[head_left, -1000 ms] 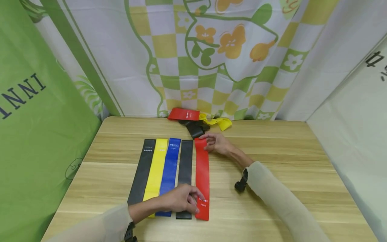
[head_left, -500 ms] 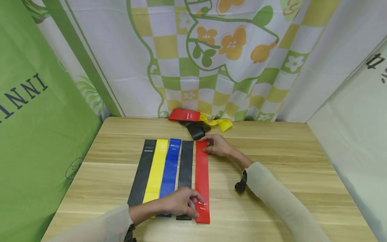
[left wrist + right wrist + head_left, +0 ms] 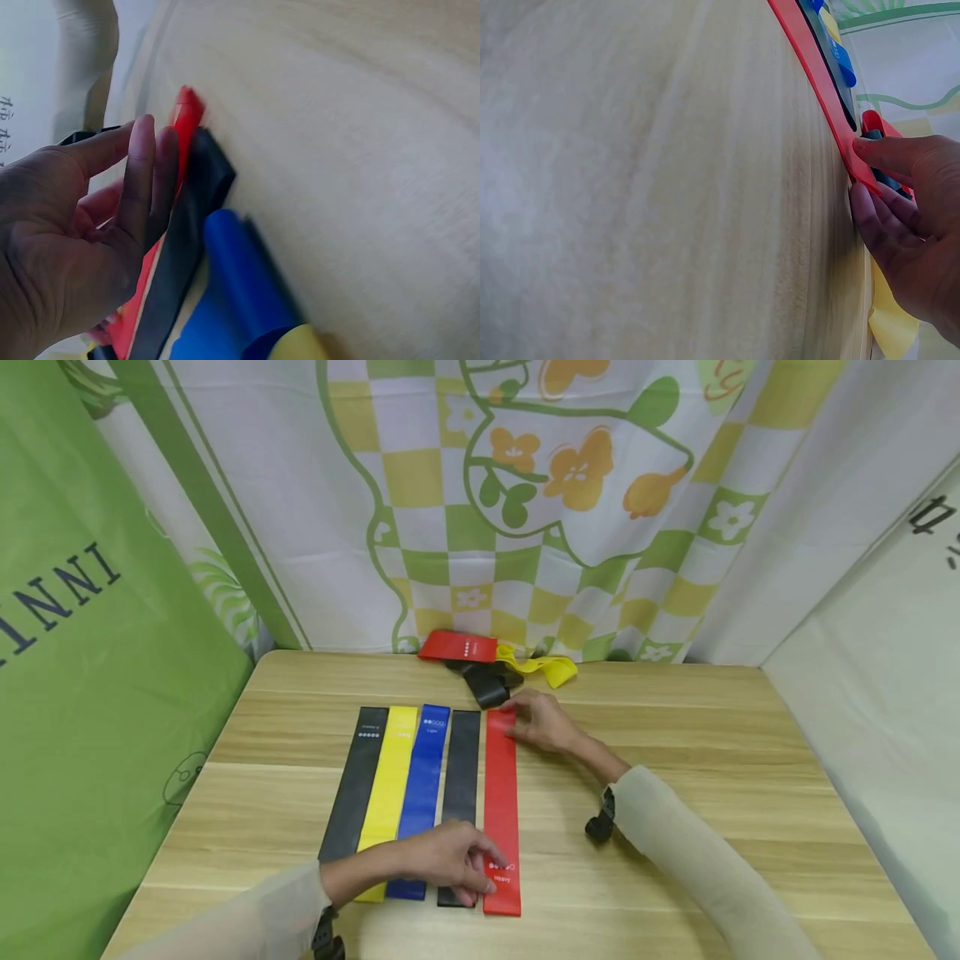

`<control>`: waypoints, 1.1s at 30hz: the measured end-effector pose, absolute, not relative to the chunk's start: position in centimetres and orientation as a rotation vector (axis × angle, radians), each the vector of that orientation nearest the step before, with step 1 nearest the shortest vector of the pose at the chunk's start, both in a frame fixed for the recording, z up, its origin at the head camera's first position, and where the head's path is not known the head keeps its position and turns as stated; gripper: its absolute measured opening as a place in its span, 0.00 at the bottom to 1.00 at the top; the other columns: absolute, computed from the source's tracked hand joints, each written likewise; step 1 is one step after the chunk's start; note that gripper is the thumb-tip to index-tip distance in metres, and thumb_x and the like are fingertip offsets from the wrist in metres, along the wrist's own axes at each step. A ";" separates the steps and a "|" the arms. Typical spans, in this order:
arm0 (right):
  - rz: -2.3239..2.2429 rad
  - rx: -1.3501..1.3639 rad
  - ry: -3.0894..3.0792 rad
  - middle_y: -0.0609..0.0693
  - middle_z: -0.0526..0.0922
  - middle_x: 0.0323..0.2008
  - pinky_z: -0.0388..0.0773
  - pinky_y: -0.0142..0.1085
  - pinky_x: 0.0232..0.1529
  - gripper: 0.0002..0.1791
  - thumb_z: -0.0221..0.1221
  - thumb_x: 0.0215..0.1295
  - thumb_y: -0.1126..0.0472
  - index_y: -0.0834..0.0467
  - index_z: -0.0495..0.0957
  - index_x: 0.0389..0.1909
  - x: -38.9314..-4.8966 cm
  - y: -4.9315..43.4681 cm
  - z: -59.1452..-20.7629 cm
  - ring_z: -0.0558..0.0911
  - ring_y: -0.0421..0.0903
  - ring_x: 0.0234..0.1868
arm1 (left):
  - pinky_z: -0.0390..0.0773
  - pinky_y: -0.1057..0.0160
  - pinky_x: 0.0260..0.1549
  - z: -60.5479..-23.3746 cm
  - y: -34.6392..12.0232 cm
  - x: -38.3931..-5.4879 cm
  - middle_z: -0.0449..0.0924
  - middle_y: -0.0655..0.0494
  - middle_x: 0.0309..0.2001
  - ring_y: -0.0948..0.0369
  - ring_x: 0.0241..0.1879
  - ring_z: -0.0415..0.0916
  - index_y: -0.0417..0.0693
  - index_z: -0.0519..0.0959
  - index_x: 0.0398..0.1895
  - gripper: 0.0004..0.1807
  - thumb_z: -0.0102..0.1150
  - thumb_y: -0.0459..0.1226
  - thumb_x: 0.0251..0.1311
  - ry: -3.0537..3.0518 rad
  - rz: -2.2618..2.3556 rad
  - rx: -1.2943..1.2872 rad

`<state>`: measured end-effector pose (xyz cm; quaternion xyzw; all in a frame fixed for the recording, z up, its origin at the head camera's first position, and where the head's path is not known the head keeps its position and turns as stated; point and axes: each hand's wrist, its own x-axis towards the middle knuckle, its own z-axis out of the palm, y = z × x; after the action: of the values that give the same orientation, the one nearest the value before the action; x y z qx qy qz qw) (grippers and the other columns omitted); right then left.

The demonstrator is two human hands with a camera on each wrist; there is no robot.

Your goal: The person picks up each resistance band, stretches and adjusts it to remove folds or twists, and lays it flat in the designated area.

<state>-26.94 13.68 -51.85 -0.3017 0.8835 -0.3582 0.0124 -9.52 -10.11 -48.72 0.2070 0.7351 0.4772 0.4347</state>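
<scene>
A red resistance band, marked "Heavy", lies flat and lengthwise at the right end of a row. My right hand pinches its far end; in the right wrist view the thumb lies on top of the red band and the fingers are at its end. At the near end, my left hand touches the red band with thumb and forefinger, other fingers loosely bent. Its palm hangs over the neighbouring black band. Left of that lie a blue band, a yellow band and another black band.
At the table's back edge is a loose heap: a folded red band, a black band and a twisted yellow band. A patterned curtain hangs right behind the wooden table. Green cloth borders the left.
The red band has shifted slightly toward me and its far end a little to the right, so it lies straighter. Both hands have stayed at its ends; the other bands have not moved.
</scene>
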 end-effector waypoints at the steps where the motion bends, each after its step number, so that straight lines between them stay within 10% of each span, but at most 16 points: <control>1: -1.128 -0.939 2.756 0.62 0.87 0.49 0.82 0.51 0.55 0.21 0.76 0.57 0.70 0.68 0.86 0.51 -27.0 13.7 -51.8 0.84 0.57 0.50 | 0.85 0.67 0.25 -48.6 -10.2 -9.7 0.85 0.51 0.26 0.66 0.21 0.82 0.42 0.87 0.54 0.15 0.72 0.31 0.65 1.829 1.179 0.519; 20: -1.562 -0.617 2.663 0.65 0.87 0.51 0.87 0.50 0.50 0.18 0.69 0.68 0.69 0.71 0.82 0.56 -28.0 13.9 -50.2 0.87 0.60 0.51 | 0.86 0.65 0.41 -46.3 -12.3 -18.2 0.89 0.59 0.42 0.60 0.42 0.86 0.41 0.85 0.57 0.16 0.69 0.36 0.69 2.349 1.233 0.847; 33: -1.757 -0.444 2.582 0.66 0.83 0.60 0.83 0.50 0.60 0.25 0.68 0.71 0.67 0.70 0.77 0.65 -29.7 12.1 -49.1 0.84 0.59 0.60 | 0.84 0.46 0.57 -47.6 -16.8 -27.4 0.84 0.36 0.58 0.45 0.57 0.83 0.33 0.81 0.62 0.21 0.68 0.33 0.70 2.659 1.509 0.568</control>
<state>-29.69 12.06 -49.13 -0.1407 0.8185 -0.5569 -0.0066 -27.39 -16.79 -47.59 0.1826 0.8551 0.4850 0.0159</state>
